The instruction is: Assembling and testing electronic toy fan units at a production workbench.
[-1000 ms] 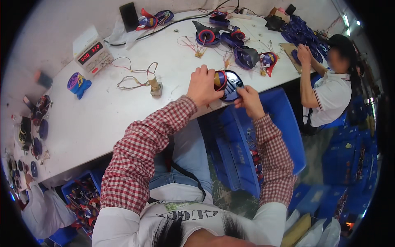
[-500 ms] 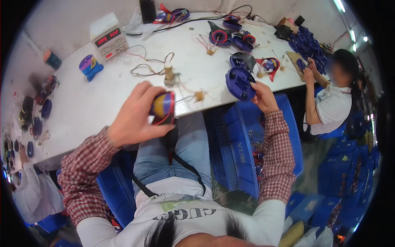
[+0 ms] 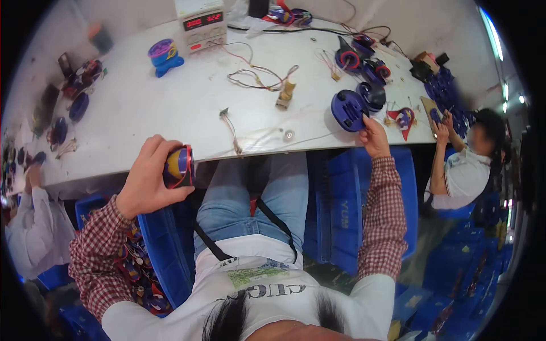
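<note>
So the left hand (image 3: 149, 184) is wrapped around a round toy (image 3: 178, 166) with red, yellow and blue on it, held just off the near edge of the white table (image 3: 170, 108), over a blue bin (image 3: 162, 250) stuffed with more colourful parts. Right hand (image 3: 373, 136) is out at the table edge, fingers pinched on a dark blue disc (image 3: 348, 110) that sits on the tabletop. Between the two hands there's a small wired part (image 3: 230, 126) and a little round metal bit (image 3: 289, 135). Further back: tangled wires with a brass piece (image 3: 284, 94), more blue discs (image 3: 364, 65), a purple toy (image 3: 163, 55) and a meter box (image 3: 200, 23). Off to the right another person (image 3: 463, 170) is handling parts, and a sleeve (image 3: 28, 227) shows at the left.
</note>
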`<state>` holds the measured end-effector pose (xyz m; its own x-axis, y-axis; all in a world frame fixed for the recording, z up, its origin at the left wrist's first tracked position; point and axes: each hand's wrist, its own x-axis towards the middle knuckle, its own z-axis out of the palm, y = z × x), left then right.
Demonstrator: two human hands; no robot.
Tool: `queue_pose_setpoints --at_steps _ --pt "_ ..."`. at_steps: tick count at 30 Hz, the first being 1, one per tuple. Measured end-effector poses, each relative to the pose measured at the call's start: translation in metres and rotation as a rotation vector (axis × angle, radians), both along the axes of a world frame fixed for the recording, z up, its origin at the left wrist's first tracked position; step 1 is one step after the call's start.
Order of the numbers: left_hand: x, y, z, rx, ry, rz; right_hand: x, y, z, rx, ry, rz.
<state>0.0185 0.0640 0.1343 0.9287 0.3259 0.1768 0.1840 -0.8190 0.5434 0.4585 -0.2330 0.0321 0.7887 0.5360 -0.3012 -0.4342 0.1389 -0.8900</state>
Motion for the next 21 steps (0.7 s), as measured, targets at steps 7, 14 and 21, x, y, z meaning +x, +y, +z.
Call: queue_pose_setpoints --at_steps 7,14,21 --pt "-0.072 0.012 0.050 0.308 -0.016 0.253 -0.130 0.042 0.058 -0.034 0.013 0.420" --pt "-0.034 0.106 -0.008 0.829 0.120 0.190 -0.183 0.124 0.029 -0.086 0.082 0.417" --pt "0.035 0.162 -0.071 0.948 0.083 -0.021 -0.202 0.148 0.027 -0.150 0.180 0.306"
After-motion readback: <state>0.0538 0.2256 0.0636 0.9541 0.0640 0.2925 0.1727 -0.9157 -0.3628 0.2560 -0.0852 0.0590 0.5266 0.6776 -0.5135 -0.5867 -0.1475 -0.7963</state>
